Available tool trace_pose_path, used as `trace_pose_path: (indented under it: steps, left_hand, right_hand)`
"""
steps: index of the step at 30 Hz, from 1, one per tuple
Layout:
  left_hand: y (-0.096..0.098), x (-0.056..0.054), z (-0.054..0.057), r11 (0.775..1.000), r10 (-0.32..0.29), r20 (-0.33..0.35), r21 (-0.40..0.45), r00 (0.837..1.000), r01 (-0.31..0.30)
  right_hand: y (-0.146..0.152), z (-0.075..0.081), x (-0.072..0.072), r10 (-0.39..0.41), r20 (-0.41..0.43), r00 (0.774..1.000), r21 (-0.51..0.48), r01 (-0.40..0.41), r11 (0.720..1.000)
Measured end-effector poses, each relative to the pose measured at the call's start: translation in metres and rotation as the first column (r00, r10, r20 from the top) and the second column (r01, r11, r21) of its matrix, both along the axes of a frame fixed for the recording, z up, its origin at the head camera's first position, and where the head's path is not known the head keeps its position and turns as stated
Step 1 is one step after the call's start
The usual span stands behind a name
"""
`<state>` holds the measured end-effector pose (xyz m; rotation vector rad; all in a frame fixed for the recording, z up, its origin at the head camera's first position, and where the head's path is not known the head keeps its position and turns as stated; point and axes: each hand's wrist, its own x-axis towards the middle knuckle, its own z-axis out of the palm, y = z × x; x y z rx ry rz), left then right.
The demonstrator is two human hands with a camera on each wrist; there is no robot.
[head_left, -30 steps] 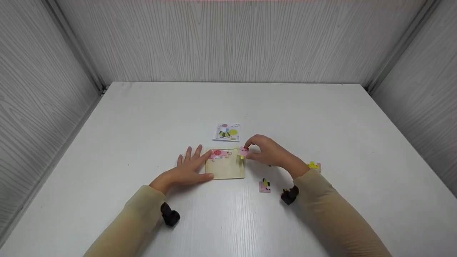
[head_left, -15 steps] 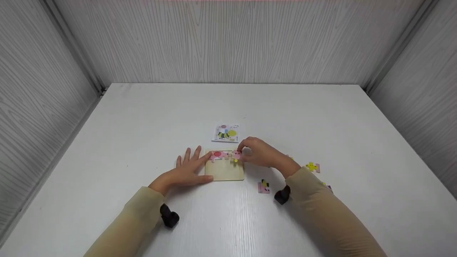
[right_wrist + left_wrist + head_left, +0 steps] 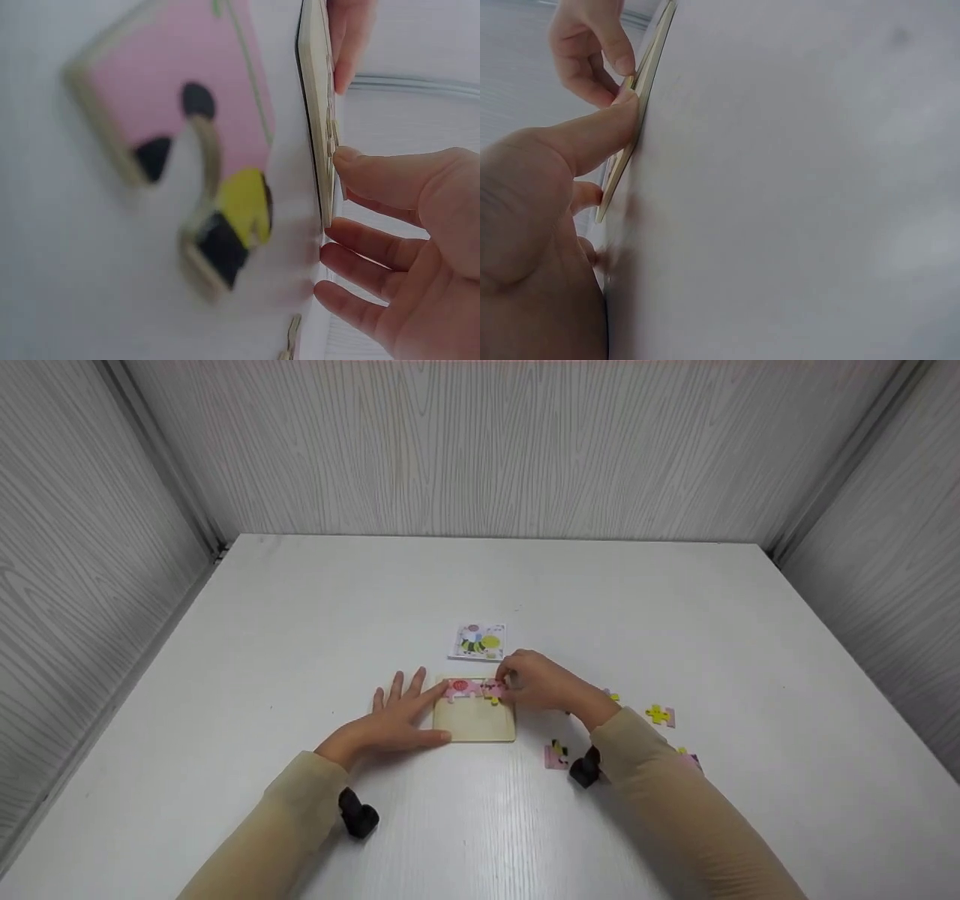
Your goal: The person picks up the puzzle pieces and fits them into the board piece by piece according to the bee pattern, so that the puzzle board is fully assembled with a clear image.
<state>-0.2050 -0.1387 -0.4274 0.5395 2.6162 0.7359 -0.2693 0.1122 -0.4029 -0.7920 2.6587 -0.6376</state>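
A shallow wooden puzzle tray (image 3: 476,726) lies on the white table. My left hand (image 3: 390,721) rests along its left side with fingers spread, thumb at the near corner and index finger at the far one. Pink pieces (image 3: 460,687) with a red circle sit along the tray's far edge. At the far right corner, my right hand (image 3: 541,684) pinches a pink and yellow puzzle piece (image 3: 492,691) between thumb and index finger, right beside those pieces. In the right wrist view the thumb (image 3: 375,174) is over the tray's rim and the other fingers extend below it.
Behind the tray lies a square picture card (image 3: 478,642) with a bee on it. Loose puzzle pieces lie to the right: a pink one with black and yellow (image 3: 556,756), a yellow one (image 3: 660,715), and others partly hidden by the right arm.
My right hand has moved left with the puzzle piece, from the tray's right edge to a spot against the other pieces. The left hand stays put.
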Motion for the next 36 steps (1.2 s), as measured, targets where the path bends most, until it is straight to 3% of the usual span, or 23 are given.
trace_pose_path:
  steps: [10,20,27,36]
  left_hand:
    - [-0.001,0.002,-0.001,1.000,-0.005,0.000,-0.012,1.000,0.005]
    - [0.000,0.003,0.002,1.000,-0.002,0.000,0.006,1.000,0.002]
    - [0.000,0.002,0.002,1.000,-0.007,-0.004,-0.006,1.000,0.007]
    - [0.002,0.001,0.001,1.000,-0.006,-0.006,-0.001,1.000,0.006]
  right_hand:
    - [-0.008,0.001,-0.001,-0.011,-0.012,1.000,0.068,0.012,0.998]
    - [-0.012,0.000,-0.002,0.059,-0.150,0.987,0.100,-0.044,0.994]
    - [-0.014,0.000,-0.001,0.034,-0.143,0.989,0.135,-0.015,0.991]
    - [-0.008,-0.003,-0.001,0.031,-0.123,0.992,0.082,-0.021,0.996]
